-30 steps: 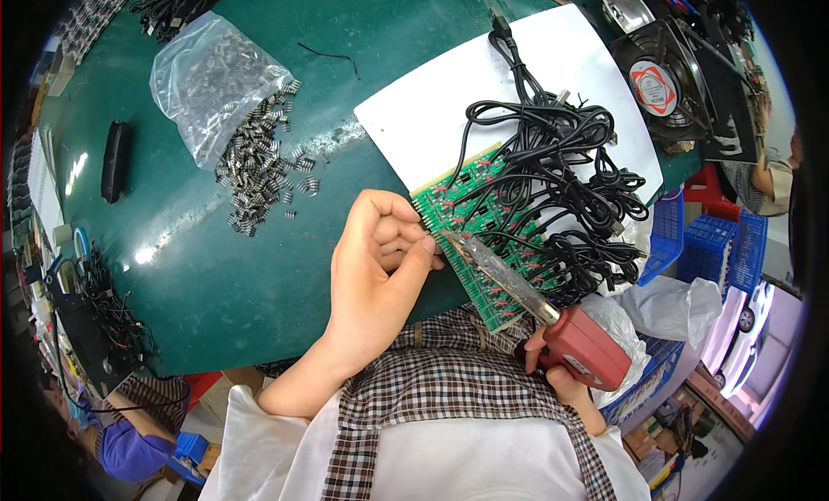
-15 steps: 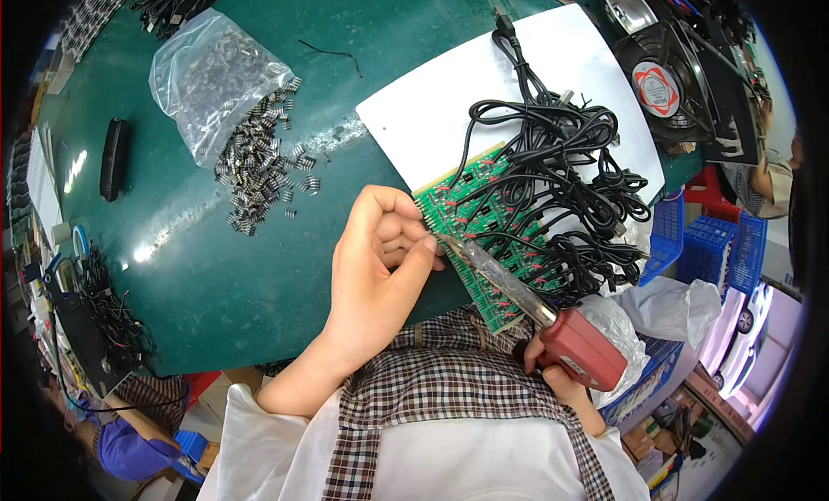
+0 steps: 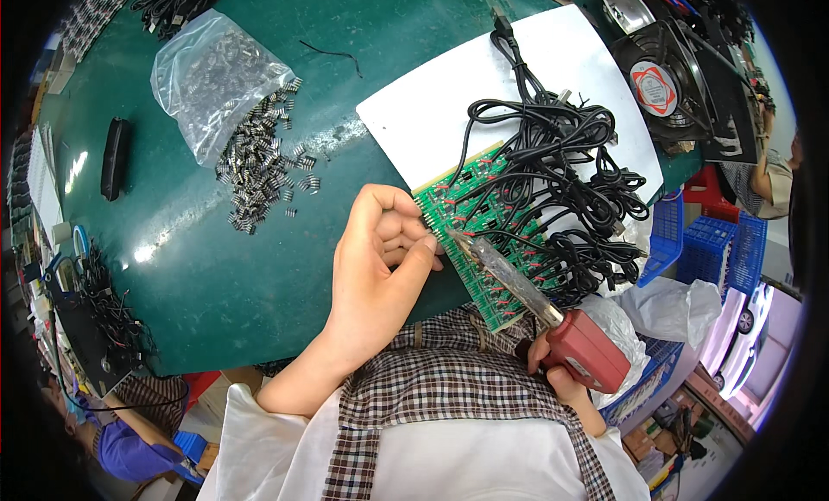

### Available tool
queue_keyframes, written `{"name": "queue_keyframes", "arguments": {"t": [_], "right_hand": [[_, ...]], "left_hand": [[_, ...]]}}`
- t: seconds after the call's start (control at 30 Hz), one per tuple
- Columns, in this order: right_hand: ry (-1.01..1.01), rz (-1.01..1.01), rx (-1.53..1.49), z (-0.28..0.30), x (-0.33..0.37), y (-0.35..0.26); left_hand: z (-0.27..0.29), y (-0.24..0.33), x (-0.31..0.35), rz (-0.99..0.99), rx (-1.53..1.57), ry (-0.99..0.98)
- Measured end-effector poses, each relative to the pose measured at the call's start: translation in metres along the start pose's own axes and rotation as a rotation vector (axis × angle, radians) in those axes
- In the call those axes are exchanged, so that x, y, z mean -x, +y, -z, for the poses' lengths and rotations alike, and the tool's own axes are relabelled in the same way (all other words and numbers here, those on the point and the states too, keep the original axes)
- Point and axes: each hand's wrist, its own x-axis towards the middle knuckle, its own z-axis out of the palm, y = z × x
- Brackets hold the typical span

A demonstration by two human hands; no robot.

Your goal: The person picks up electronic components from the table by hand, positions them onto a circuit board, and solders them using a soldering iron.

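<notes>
A soldering gun [image 3: 591, 350] with a red body and a long, darkened metal barrel is in my right hand [image 3: 553, 376], whose fingers wrap its handle. Its tip is over the left edge of a green circuit board [image 3: 484, 285], close to my left fingertips. My left hand [image 3: 376, 259] is closed at that edge, fingers curled and thumb pressed in; whatever is pinched there is too small to make out. Black cables [image 3: 553, 155] lie bundled across the board, which bears small red and black parts.
Left of the board, small metal spring-like parts [image 3: 255, 173] spill from a clear plastic bag [image 3: 216, 78] onto the green table [image 3: 250, 302]. A white sheet [image 3: 440, 95] lies under the cables. At the right are a fan [image 3: 665, 86] and blue baskets [image 3: 708, 246].
The soldering gun has shifted slightly right, its tip now a little farther from my left fingertips. My left hand and the board look nearly still.
</notes>
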Motion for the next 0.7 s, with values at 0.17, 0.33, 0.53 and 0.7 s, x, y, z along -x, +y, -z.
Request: {"name": "queue_keyframes", "arguments": {"t": [0.17,0.33,0.53,0.7], "right_hand": [[0.118,0.130,0.156,-0.005,-0.001,0.008],[0.001,0.083,0.208,0.005,0.001,0.005],[0.014,0.136,0.216,0.012,0.017,0.030],[0.012,0.137,0.243,0.016,0.022,0.040]], "left_hand": [[0.000,-0.003,0.000,-0.026,-0.007,-0.004],[0.000,-0.004,0.001,-0.027,-0.031,0.004],[-0.001,-0.003,0.002,-0.039,-0.038,-0.006],[-0.001,-0.001,0.003,-0.016,-0.044,-0.022]]}}
